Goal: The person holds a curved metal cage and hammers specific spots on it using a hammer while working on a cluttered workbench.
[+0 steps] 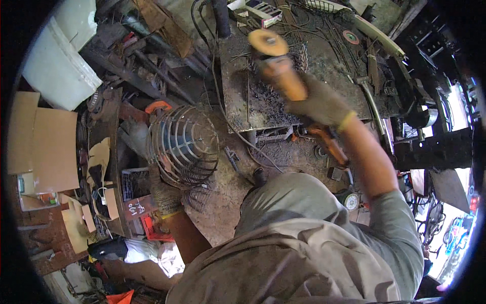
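Observation:
My right hand [324, 101], in a brown work glove with a yellow cuff, is wrapped round an orange angle grinder [288, 81]. The grinder is smeared by motion and hangs above the near part of the dirty workbench [238, 109]. A round yellow-tan disc [268, 42] sits at its far end. To the left, my gloved left hand [166, 195] grips the near edge of a round, rusty wire cage [188, 147] made of curved metal bars. That hand's fingers are partly hidden by the cage.
A dark cable [218, 96] runs down past the bench. Loose rods, a flat disc [350, 37] and a bent metal bar [373, 109] lie on the bench. A second orange tool [331, 147] is below my right wrist. Cardboard boxes [53, 147] and scrap metal crowd the left.

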Demonstrator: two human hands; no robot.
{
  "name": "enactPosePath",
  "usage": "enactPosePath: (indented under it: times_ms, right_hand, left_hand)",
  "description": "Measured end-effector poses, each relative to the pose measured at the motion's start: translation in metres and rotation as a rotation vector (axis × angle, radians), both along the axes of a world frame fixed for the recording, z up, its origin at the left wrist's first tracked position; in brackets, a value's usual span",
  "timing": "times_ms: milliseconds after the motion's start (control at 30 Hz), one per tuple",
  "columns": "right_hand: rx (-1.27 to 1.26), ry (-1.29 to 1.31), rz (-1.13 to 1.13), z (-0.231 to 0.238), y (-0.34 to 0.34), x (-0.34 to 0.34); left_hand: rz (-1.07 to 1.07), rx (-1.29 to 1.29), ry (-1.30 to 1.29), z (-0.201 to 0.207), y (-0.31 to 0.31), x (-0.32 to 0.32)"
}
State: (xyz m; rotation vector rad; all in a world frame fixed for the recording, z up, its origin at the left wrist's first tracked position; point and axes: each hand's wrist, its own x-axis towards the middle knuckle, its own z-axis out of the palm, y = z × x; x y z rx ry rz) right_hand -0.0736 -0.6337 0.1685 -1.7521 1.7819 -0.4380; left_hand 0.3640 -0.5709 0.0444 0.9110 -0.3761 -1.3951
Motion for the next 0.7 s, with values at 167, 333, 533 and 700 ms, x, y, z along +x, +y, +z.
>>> enactPosePath:
  times_ms: [167,333,533,700]
  right_hand:
    - [-0.002,0.065,-0.052,-0.052,-0.045,0.069]
    - [0.082,0.159,-0.043,-0.069,-0.066,0.086]
    - [0.064,0.188,-0.154,-0.065,-0.069,0.094]
    - [-0.002,0.201,-0.166,-0.086,-0.069,0.088]
  left_hand:
    - [-0.008,0.010,0.069,-0.006,-0.003,0.018]
    - [-0.010,0.259,1.745,-0.012,0.009,0.043]
    - [-0.123,0.005,-0.125,-0.064,0.012,0.095]
    - [-0.092,0.024,-0.179,-0.035,-0.016,0.070]
